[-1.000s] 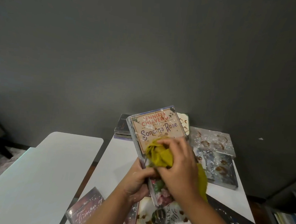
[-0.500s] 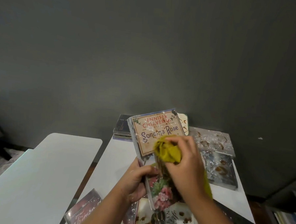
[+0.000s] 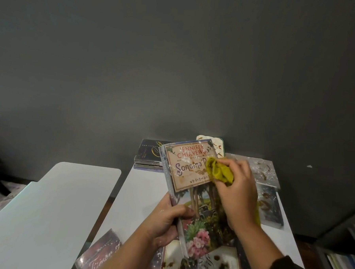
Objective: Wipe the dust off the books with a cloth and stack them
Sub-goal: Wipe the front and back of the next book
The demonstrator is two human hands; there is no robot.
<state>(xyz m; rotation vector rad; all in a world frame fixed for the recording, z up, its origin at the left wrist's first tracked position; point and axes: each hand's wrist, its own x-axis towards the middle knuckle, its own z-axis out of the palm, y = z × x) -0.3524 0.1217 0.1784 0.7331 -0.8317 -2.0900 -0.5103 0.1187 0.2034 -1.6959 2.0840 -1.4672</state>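
The left hand (image 3: 166, 218) grips the book (image 3: 192, 196) by its spine edge, fingers curled round the lower left side and the thumb on the cover. The book is held tilted above the desk (image 3: 141, 186), cover toward the camera, at about 6 o'clock in the view.

The right hand (image 3: 239, 191) holds the cloth (image 3: 220, 171), bunched under curled fingers, and presses it on the title panel at the book's 2 o'clock corner. A tail of cloth hangs below the wrist.

White specks and brown flecks show on the cover left of the cloth, so wiping of this cover appears unfinished.

A stack (image 3: 150, 155) of dark books lies at 11 o'clock beyond the held book. Dusty books (image 3: 267, 176) lie at 3 o'clock, and more lie at 6 o'clock beneath the hands.

Faults to expect:
- Slip. The book is supported on one edge only. Firm cloth pressure at the far corner would lever it round the left hand's grip and could twist it loose.
- Recontamination. Dust pushed off the cover would likely fall on the books directly below.
- Smearing. The brown flecks may streak if dragged rather than lifted.
- Snagging. The hanging tail of cloth could catch on the books at 3 o'clock.
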